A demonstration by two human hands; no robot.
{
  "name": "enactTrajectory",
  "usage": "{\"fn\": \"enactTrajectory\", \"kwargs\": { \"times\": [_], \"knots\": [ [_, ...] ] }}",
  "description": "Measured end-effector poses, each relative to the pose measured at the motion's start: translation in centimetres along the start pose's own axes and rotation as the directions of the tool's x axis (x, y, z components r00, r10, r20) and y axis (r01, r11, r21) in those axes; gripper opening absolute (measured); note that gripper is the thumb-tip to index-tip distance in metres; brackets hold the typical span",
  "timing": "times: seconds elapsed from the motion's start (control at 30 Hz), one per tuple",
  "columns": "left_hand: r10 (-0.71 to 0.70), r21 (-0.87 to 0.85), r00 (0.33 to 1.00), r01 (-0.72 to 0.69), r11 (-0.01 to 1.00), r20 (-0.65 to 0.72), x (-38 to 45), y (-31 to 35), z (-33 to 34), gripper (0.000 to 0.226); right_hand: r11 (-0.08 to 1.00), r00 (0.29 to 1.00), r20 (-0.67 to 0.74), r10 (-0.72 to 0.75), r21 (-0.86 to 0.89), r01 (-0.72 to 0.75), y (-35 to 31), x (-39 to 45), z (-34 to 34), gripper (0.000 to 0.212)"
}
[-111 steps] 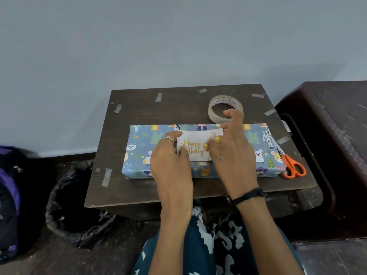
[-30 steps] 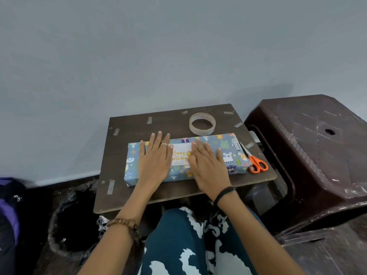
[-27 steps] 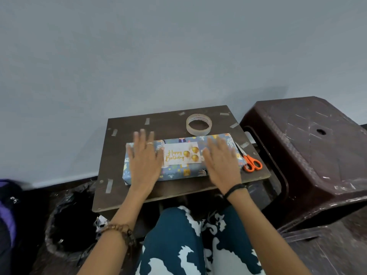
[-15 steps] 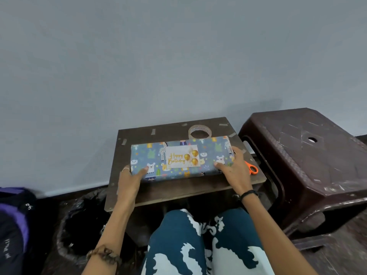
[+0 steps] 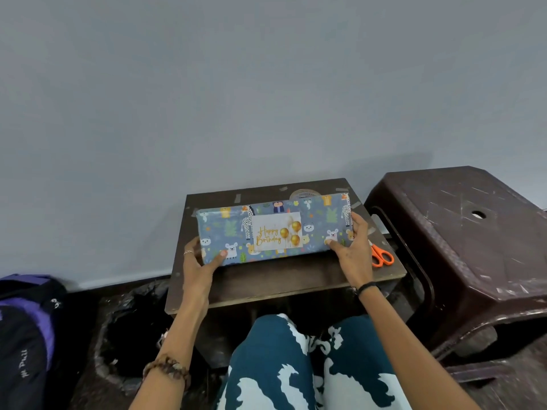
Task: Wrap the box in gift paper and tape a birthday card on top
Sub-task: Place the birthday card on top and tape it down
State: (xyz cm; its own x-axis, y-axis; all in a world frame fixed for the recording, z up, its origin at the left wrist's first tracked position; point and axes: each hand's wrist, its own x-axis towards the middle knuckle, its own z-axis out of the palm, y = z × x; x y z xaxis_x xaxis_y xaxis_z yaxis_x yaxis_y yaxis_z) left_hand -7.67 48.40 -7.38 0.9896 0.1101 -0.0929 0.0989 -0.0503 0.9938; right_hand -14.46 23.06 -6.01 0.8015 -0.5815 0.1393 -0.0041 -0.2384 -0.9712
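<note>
The box (image 5: 321, 229), wrapped in blue animal-print gift paper, is tilted up off the small dark table (image 5: 284, 279), its top face turned toward me. A white "Happy Birthday" card (image 5: 277, 231) with gold balloons sits on the middle of that face. My left hand (image 5: 199, 266) grips the box's lower left corner, thumb on the front. At the right end my right hand (image 5: 351, 249) grips the box, its thumb on the front face and its fingers up along the edge.
Orange-handled scissors (image 5: 381, 255) lie on the table right of the box. The tape roll (image 5: 305, 193) peeks out behind the box's top edge. A brown plastic stool (image 5: 461, 241) stands right, a black-lined bin (image 5: 130, 329) and a backpack (image 5: 26, 329) left.
Both hands left the top of the flat box, slid out to its ends and took hold there. They have lifted and tilted the box toward me. The camera has pulled back.
</note>
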Motion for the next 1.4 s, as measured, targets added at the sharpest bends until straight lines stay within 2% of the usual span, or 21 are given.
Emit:
{"fn": "enactTrajectory", "kwargs": {
  "times": [0.17, 0.3, 0.37, 0.4, 0.47, 0.5, 0.57, 0.6, 0.67, 0.73, 0.8, 0.87, 1.2, 1.4],
  "knots": [
    [-0.006, 0.023, 1.0, 0.007, 1.0, -0.015, 0.5, 0.0, -0.5, 0.055, 0.999, 1.0, -0.004, 0.029, -0.018, -0.029, -0.3, 0.4, 0.0, 0.069],
    [-0.049, 0.105, 0.999, 0.049, 0.993, -0.006, 0.9, 0.0, -0.5, 0.041, 0.989, 0.998, -0.021, 0.064, -0.129, -0.066, -0.3, 0.3, 0.1, 0.071],
    [-0.071, 0.186, 0.997, 0.075, 0.98, -0.026, 0.9, -0.2, -0.4, 0.051, 0.981, 0.998, -0.03, 0.058, -0.183, -0.063, 0.1, 0.2, 0.2, 0.065],
    [-0.065, 0.303, 0.997, 0.077, 0.95, -0.049, 0.9, -0.2, -0.3, 0.06, 0.974, 0.998, -0.036, 0.046, -0.218, -0.053, 0.2, 0.0, 0.2, 0.06],
    [0.038, 0.576, 0.992, 0.039, 0.816, -0.12, 0.8, 0.0, 0.3, 0.064, 0.935, 0.999, -0.038, -0.014, -0.354, -0.001, 0.1, -0.2, 0.4, 0.051],
    [0.128, 0.647, 0.985, -0.021, 0.762, -0.119, 0.5, 0.5, 0.7, 0.061, 0.9, 0.998, -0.019, -0.064, -0.433, 0.05, -0.1, -0.3, 0.6, 0.049],
    [0.292, 0.687, 0.956, -0.229, 0.69, 0.025, 0.2, 1.5, 2.0, 0.059, 0.848, 0.986, 0.09, -0.138, -0.504, 0.165, -0.9, -0.3, 1.5, 0.047],
    [0.338, 0.685, 0.931, -0.335, 0.647, 0.136, 0.0, 1.6, 2.7, 0.058, 0.847, 0.976, 0.171, -0.134, -0.492, 0.202, -1.3, -0.2, 2.0, 0.046],
    [0.333, 0.649, 0.881, -0.472, 0.597, 0.335, -0.6, 1.5, 3.9, 0.058, 0.842, 0.939, 0.329, -0.095, -0.476, 0.252, -1.7, -0.1, 3.0, 0.045],
    [0.299, 0.665, 0.861, -0.508, 0.548, 0.411, -1.4, 0.7, 4.6, 0.056, 0.815, 0.915, 0.397, -0.077, -0.503, 0.287, -1.5, 0.0, 3.7, 0.045],
    [0.346, 0.674, 0.843, -0.537, 0.507, 0.412, -1.8, 0.0, 4.7, 0.054, 0.799, 0.916, 0.388, -0.102, -0.517, 0.308, -1.2, 0.1, 3.9, 0.045],
    [0.377, 0.655, 0.833, -0.552, 0.516, 0.405, -1.8, -0.4, 4.5, 0.053, 0.79, 0.918, 0.373, -0.134, -0.519, 0.327, -1.0, 0.2, 3.9, 0.041],
    [0.406, 0.648, 0.822, -0.566, 0.509, 0.399, -1.6, -0.7, 4.4, 0.049, 0.751, 0.916, 0.365, -0.166, -0.555, 0.357, -0.9, 0.5, 4.1, 0.034],
    [0.391, 0.632, 0.827, -0.562, 0.534, 0.405, -1.6, -0.5, 4.4, 0.048, 0.683, 0.91, 0.37, -0.186, -0.617, 0.391, -0.8, -0.1, 4.4, 0.032]
  ]
}}
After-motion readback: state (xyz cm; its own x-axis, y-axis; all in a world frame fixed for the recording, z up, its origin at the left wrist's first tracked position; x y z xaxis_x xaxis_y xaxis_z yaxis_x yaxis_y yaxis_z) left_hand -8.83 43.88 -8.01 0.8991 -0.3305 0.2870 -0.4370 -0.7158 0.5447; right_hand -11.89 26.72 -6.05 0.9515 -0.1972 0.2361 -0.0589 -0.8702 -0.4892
